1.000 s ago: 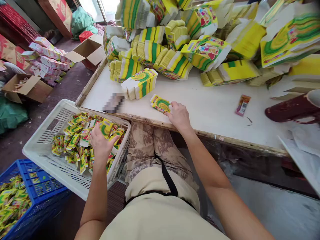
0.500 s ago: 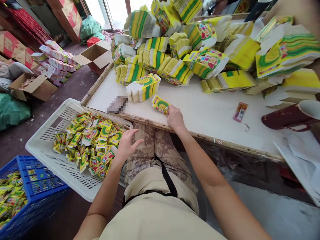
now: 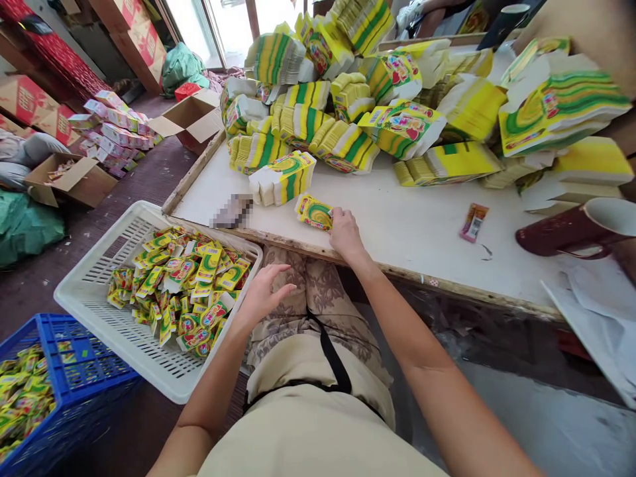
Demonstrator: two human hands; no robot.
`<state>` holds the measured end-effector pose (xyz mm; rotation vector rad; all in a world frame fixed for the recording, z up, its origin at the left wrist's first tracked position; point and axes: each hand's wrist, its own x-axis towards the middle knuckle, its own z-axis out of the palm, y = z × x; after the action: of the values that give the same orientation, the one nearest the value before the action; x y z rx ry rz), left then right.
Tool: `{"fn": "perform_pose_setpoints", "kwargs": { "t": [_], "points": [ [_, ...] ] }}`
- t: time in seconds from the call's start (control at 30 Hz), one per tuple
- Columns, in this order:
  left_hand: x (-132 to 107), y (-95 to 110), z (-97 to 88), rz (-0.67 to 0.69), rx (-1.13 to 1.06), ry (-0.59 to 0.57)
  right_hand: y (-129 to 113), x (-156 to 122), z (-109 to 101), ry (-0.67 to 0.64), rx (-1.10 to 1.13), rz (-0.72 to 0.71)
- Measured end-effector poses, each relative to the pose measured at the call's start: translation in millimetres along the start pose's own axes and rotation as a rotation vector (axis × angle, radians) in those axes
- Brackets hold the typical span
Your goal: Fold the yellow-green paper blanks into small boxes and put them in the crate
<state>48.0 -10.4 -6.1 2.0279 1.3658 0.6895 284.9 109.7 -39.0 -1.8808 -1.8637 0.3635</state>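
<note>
My right hand grips the right end of a small yellow-green carton just above the table's front edge. Fingers apart, my left hand hovers over my lap with nothing in it, beside the white basket. That basket holds a heap of small yellow-green packs. Behind the held carton, a short bundle of flattened cartons rests on the white table. Many more bundles of flat cartons are piled along the back.
A small wrapped packet and a dark red mug are on the table's right side. Below the basket stands a blue crate with similar packs. Open cardboard boxes sit on the floor at left, near stacked pink-white boxes.
My left hand has moved slightly right, away from the basket's packs. My right hand still grips the carton, which has shifted a little left and down in view.
</note>
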Motion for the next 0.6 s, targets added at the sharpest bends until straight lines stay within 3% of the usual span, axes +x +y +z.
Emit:
{"fn": "perform_pose_setpoints", "kwargs": {
  "t": [0.13, 0.27, 0.33, 0.47, 0.6],
  "points": [
    [2.7, 5.2, 7.3, -0.050, -0.112, -0.043, 0.7, -4.9, -6.1, 0.050, 0.090, -0.021],
    [9.8, 11.3, 23.6, -0.146, -0.444, -0.023, -6.5, -24.4, -17.2, 0.175, 0.519, -0.033],
    [17.8, 16.2, 33.6, -0.178, -0.702, 0.048, -18.9, -44.7, -19.9, 0.138, 0.733, -0.061],
    [38.2, 31.3, 42.5, -0.192, -1.114, 0.327, -51.8, -92.5, -17.1, -0.102, 0.992, -0.129],
    [49.5, 45.6, 30.8, -0.181, -1.171, 0.461, -72.1, -120.2, -17.4, -0.145, 1.113, -0.125]
  ]
}}
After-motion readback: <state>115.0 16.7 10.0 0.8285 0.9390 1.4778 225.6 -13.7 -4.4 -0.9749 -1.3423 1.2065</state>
